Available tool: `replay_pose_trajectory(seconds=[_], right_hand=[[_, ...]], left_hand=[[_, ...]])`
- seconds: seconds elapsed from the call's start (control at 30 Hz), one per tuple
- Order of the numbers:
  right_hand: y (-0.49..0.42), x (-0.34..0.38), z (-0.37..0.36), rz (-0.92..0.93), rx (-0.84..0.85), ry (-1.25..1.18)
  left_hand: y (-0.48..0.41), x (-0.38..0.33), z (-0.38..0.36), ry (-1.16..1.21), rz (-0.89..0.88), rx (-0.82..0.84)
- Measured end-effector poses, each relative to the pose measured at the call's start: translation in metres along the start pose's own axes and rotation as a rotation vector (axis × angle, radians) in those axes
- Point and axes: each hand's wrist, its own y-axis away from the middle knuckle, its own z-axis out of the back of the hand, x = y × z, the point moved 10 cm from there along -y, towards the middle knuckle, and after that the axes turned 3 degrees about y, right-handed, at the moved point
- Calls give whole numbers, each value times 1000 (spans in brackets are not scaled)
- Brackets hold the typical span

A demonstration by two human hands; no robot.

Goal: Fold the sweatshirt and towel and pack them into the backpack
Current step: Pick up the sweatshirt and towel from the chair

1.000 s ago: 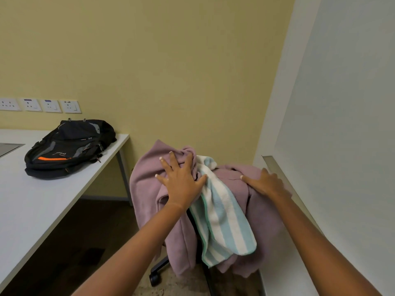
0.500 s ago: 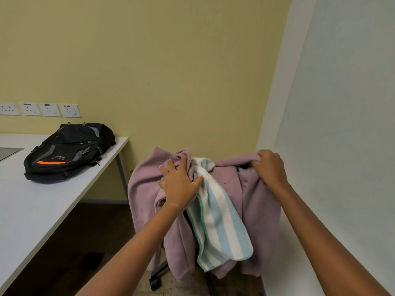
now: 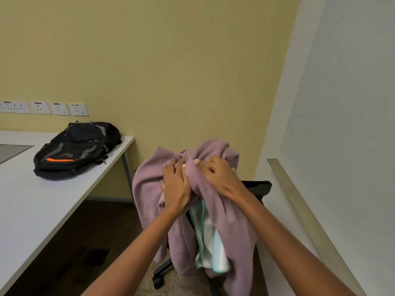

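A mauve sweatshirt (image 3: 147,189) hangs bunched over the back of a black office chair (image 3: 259,186). A white and teal striped towel (image 3: 210,242) hangs under it, mostly covered by the sweatshirt. My left hand (image 3: 176,184) lies on the sweatshirt's gathered top with fingers curled into the cloth. My right hand (image 3: 218,176) grips a fold of the sweatshirt pulled across the towel, right beside the left hand. A black backpack (image 3: 74,150) with an orange stripe lies flat on the white table (image 3: 32,206) at the left.
The table's corner is close to the chair's left side. A white wall with a metal ledge (image 3: 299,210) runs along the right. The chair's wheeled base (image 3: 158,278) stands on dark floor. Wall sockets (image 3: 59,108) sit above the table.
My right hand has pulled the sweatshirt's right side leftward over the towel and now meets my left hand. The chair's black back is uncovered at the right.
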Motion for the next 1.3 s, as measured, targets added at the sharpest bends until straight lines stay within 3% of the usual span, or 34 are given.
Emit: replay_pose_trajectory(seconds=[0.03,0.13,0.27,0.33,0.57,0.67,0.77,0.97,1.13,1.3], right_hand=[[0,-12,13,-37,-81,9],[5,-48,36,-157,-244,364],[13,-121,20,-537,-139,244],[14,-135,13,-624,-64,219],[8,-96,-18,-346,156,-272],[15,-80,-28,-235,294,-142],[17,-66,-31,-118,319,-52],[16,-39,-33,84,59,57],[17,-15,-43,195,65,209],[21,-13,-49,78,104,389]], left_hand=[[2,1,0,-22,27,-13],[10,10,-4,-116,159,-28],[22,20,-7,-132,317,-8],[27,23,-10,-62,368,24],[34,22,-14,49,367,95],[34,23,-12,81,380,79],[30,22,-7,46,385,37],[36,10,-5,38,327,-5],[30,-2,3,83,226,-20],[28,-11,7,40,114,8]])
